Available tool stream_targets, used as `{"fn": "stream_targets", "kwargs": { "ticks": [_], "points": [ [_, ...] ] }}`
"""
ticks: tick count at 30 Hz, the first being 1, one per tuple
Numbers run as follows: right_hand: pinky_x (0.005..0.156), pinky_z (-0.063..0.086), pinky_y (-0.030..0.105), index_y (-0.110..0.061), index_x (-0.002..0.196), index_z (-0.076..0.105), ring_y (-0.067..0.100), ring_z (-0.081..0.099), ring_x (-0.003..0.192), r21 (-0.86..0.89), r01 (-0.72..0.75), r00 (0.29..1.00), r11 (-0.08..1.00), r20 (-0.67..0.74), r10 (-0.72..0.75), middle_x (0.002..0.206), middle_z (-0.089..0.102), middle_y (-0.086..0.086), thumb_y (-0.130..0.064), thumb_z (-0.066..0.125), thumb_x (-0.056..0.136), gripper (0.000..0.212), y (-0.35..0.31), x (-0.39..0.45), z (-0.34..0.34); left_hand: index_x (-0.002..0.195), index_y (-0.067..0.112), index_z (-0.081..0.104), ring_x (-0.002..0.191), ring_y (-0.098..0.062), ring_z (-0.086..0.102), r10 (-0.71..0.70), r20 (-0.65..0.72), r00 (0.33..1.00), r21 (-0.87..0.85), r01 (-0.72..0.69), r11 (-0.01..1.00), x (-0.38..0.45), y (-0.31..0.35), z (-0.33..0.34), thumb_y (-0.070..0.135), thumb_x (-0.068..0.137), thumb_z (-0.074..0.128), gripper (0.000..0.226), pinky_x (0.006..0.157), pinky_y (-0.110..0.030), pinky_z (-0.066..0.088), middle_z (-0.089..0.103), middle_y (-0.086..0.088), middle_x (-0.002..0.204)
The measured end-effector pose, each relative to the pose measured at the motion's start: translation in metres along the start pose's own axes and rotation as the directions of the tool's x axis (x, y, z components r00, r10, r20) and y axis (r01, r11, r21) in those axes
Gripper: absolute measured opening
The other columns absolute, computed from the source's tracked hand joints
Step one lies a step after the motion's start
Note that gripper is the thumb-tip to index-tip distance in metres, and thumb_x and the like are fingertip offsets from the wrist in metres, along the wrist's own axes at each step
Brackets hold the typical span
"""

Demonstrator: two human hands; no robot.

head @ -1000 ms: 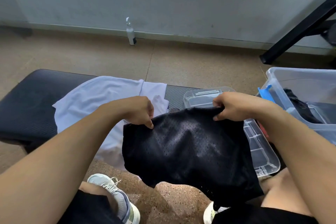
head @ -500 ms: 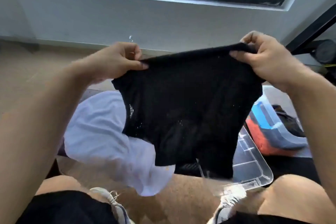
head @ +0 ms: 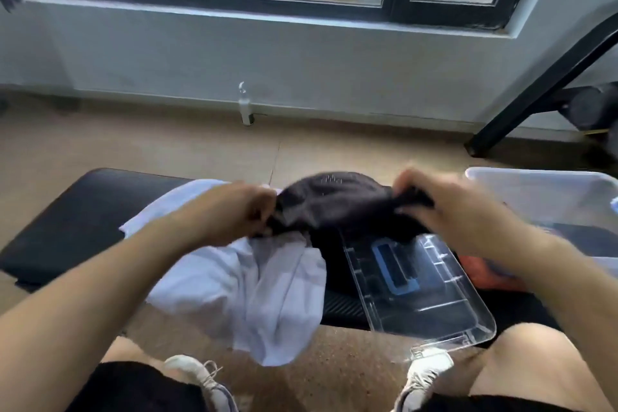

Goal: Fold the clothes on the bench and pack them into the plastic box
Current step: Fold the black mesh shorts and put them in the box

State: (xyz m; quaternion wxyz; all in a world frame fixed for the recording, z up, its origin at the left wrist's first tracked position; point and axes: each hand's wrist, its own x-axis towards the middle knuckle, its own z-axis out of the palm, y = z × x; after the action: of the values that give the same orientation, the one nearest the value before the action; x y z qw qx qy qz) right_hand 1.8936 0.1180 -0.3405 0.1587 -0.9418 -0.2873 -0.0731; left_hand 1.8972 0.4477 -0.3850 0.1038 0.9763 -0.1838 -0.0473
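Head view: left hand (head: 230, 211) and right hand (head: 448, 211) each pinch one end of the black shorts (head: 334, 204), stretched left to right above the worktop (head: 67, 221), over the white shirt (head: 240, 288); the box (head: 535, 191) lies nearer the right hand (lid (head: 431, 304) alongside).

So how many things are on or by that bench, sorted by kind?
Clothes: 2, the black shorts and the white shirt
Plastic boxes: 1, the clear box
Lids: 1, the clear lid
Bottles: 1, the bottle by the wall
Total: 5
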Motion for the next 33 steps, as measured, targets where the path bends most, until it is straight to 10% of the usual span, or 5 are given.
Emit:
{"fn": "stream_targets", "kwargs": {
  "ticks": [6, 10, 15, 27, 33],
  "points": [
    [0.084, 0.053, 0.029, -0.041, 0.115, 0.058, -0.001, 0.063, 0.088, -0.018, -0.058, 0.548, 0.998, 0.835, 0.047, 0.099, 0.067, -0.024, -0.041, 0.070, 0.087, 0.030, -0.010, -0.015, 0.035, 0.077, 0.026, 0.060, 0.072, -0.009, 0.060, -0.130, 0.289, 0.949, -0.210, 0.195, 0.958, 0.006, -0.009, 0.028, 0.033, 0.077, 0.081, 0.022, 0.067, -0.027, 0.048, 0.066, 0.012, 0.074],
    [0.080, 0.048, 0.024, -0.034, 0.114, 0.064, -0.002, 0.062, 0.085, 0.065, -0.234, 0.824, 0.970, 0.543, 0.162, 0.105, 0.070, -0.015, -0.032, 0.066, 0.093, 0.021, 0.017, 0.028, 0.053, 0.091, 0.015, 0.065, 0.092, -0.024, 0.066, -0.329, 0.039, 0.943, -0.188, 0.330, 0.925, 0.039, -0.014, 0.035, 0.038, 0.086, 0.072, 0.024, 0.083, -0.036, 0.054, 0.073, -0.002, 0.101],
    [0.112, 0.036, 0.040, -0.014, 0.147, 0.041, 0.032, 0.043, 0.134, -0.158, -0.522, 0.789, 0.838, 0.284, 0.545, 0.146, 0.046, 0.012, -0.041, 0.059, 0.097, 0.060, 0.065, 0.049, 0.109, 0.112, 0.023, 0.056, 0.115, -0.027, 0.060, -0.359, 0.120, 0.926, -0.102, 0.371, 0.923, 0.062, -0.008, 0.076, 0.056, 0.088, 0.061, 0.041, 0.088, -0.034, 0.047, 0.048, -0.006, 0.151],
    [0.093, 0.046, 0.042, -0.022, 0.095, 0.060, 0.037, 0.055, 0.115, -0.165, -0.647, 0.734, 0.744, 0.129, 0.667, 0.119, 0.066, 0.012, -0.040, 0.058, 0.097, 0.018, 0.105, 0.066, 0.131, 0.064, 0.017, 0.044, 0.057, -0.012, 0.039, -0.203, 0.227, 0.952, -0.420, 0.284, 0.862, 0.056, -0.020, 0.054, 0.033, 0.083, 0.077, 0.041, 0.056, -0.028, 0.029, 0.048, 0.001, 0.065],
    [0.066, 0.036, 0.032, -0.017, 0.088, 0.051, 0.014, 0.046, 0.071, 0.452, -0.407, 0.889, 0.794, -0.005, 0.458, 0.079, 0.052, -0.002, -0.030, 0.053, 0.101, 0.019, 0.068, 0.060, 0.096, 0.064, 0.023, 0.056, 0.066, -0.029, 0.056, -0.107, 0.363, 0.926, -0.279, 0.218, 0.935, 0.028, -0.023, 0.038, 0.047, 0.064, 0.085, 0.038, 0.063, -0.035, 0.044, 0.062, -0.007, 0.066]
  ]
}}
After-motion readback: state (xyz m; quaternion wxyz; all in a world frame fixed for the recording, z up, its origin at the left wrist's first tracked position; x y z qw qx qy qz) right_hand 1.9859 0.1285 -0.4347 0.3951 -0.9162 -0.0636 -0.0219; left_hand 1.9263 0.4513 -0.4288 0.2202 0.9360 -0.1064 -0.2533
